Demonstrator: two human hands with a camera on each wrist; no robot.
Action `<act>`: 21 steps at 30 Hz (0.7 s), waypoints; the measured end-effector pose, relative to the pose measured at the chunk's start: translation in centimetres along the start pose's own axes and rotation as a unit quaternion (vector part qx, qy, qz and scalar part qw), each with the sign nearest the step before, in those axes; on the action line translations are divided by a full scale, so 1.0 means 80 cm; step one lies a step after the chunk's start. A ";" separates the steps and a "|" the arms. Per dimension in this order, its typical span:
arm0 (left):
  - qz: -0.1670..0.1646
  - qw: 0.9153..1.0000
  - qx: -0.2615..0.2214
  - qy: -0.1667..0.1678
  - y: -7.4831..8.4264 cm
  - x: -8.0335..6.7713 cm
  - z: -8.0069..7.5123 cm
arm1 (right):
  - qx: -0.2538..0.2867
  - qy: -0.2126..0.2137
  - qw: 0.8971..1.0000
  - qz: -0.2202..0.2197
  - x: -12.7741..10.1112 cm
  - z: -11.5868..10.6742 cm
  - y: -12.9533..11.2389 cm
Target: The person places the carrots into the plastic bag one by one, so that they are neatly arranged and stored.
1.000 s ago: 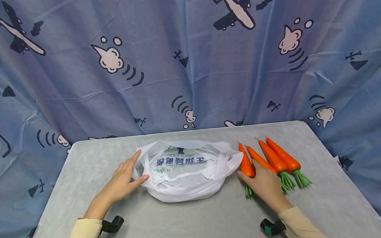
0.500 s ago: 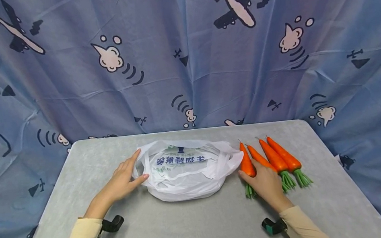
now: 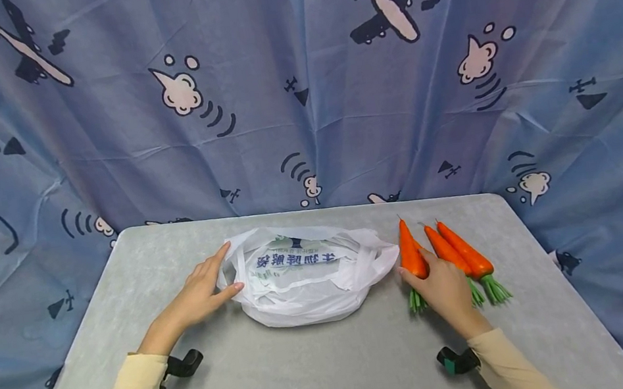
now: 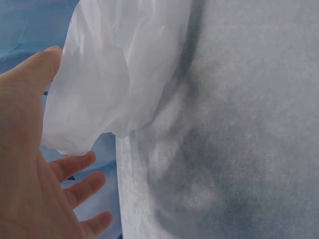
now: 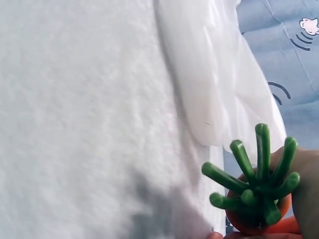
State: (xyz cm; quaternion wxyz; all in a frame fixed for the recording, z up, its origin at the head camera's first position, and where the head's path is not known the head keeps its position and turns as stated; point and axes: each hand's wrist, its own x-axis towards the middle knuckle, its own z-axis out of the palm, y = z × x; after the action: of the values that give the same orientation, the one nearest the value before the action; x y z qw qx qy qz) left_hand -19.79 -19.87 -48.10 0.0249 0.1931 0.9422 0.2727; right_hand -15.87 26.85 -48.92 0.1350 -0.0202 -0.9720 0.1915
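Note:
My right hand (image 3: pixel 447 288) grips an orange carrot (image 3: pixel 413 260) with short green stems (image 5: pixel 256 184), just right of the bag. Part of another carrot shows behind its fingers, mostly hidden. Two more carrots (image 3: pixel 465 249) lie on the table beside this hand, pointed ends away from me. At the other side, my left hand (image 3: pixel 194 297) is spread against the left end of a white plastic bag (image 3: pixel 302 299) with blue print. In the left wrist view the thumb meets the edge of the bag (image 4: pixel 99 74), and the other fingers are extended past it.
Everything rests on a light grey table (image 3: pixel 290 383). A blue curtain (image 3: pixel 256 142) with plane prints hangs right behind its far edge. Each wrist carries a small black camera (image 3: pixel 184 364).
The right hand has moved slightly right and away from the bag, and the carrot in its grip has shifted up and right with it. The left hand and the bag stay put.

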 end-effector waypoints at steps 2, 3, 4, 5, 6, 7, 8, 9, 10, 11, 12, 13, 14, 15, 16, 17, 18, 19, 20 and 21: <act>0.000 1.000 0.001 -0.001 0.000 0.000 0.000 | 0.000 0.008 1.000 -0.003 0.003 -0.006 0.000; 0.000 1.000 0.002 -0.001 0.000 0.000 0.000 | -0.002 0.010 1.000 -0.004 0.004 -0.008 -0.001; 0.000 1.000 0.002 -0.001 0.000 0.000 0.000 | -0.002 0.012 1.000 -0.004 0.005 -0.011 -0.002; 0.000 1.000 0.002 -0.001 0.000 0.000 0.000 | -0.003 0.013 1.000 -0.004 0.007 -0.014 -0.003; 0.000 1.000 0.002 -0.001 0.000 0.000 0.000 | -0.005 0.015 1.000 -0.004 0.008 -0.017 -0.004; 0.000 1.000 0.002 -0.001 0.000 0.000 0.000 | -0.006 0.015 1.000 -0.002 0.009 -0.019 -0.005; 0.000 1.000 0.002 -0.001 0.000 0.000 0.000 | -0.006 0.013 1.000 0.000 0.009 -0.022 -0.006; 0.000 1.000 0.002 -0.001 0.001 0.001 0.000 | -0.007 0.012 1.000 0.002 0.010 -0.025 -0.008; -0.001 1.000 0.001 -0.001 0.001 0.001 0.000 | -0.008 0.013 1.000 0.002 0.011 -0.027 -0.009; -0.002 1.000 0.001 -0.001 0.001 0.001 0.000 | -0.008 0.013 1.000 0.003 0.011 -0.029 -0.010; -0.002 1.000 0.001 0.000 0.001 0.001 0.000 | -0.009 0.013 1.000 0.004 0.012 -0.031 -0.011; -0.002 1.000 0.001 0.000 0.002 0.001 0.000 | -0.010 0.014 1.000 0.003 0.013 -0.033 -0.012; -0.002 1.000 0.002 0.001 0.002 0.001 -0.001 | -0.010 0.015 1.000 0.002 0.014 -0.035 -0.013; -0.003 1.000 0.001 0.000 0.002 0.001 -0.001 | -0.011 0.016 1.000 0.002 0.014 -0.036 -0.013; -0.003 1.000 0.001 0.000 0.002 0.001 -0.001 | -0.010 0.017 1.000 0.001 0.015 -0.037 -0.014; -0.003 1.000 0.001 0.000 0.003 0.001 -0.001 | -0.010 0.017 1.000 0.001 0.016 -0.038 -0.014; -0.003 1.000 0.001 0.000 0.003 0.001 -0.001 | -0.008 0.017 1.000 -0.001 0.016 -0.039 -0.015; -0.003 1.000 0.001 -0.001 0.003 0.001 -0.001 | -0.007 0.018 1.000 -0.003 0.017 -0.040 -0.016; -0.004 1.000 0.001 -0.001 0.003 0.001 -0.001 | -0.006 0.018 1.000 -0.005 0.017 -0.041 -0.017; -0.005 1.000 0.001 -0.001 0.003 0.001 -0.001 | -0.005 0.017 1.000 -0.006 0.018 -0.042 -0.018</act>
State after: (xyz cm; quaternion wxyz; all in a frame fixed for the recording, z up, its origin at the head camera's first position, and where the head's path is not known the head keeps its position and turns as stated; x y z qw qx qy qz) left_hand -19.76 -19.70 -47.90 0.0272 0.1892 0.9433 0.2715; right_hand -16.31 26.86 -45.00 0.1523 -0.0178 -0.9706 0.1855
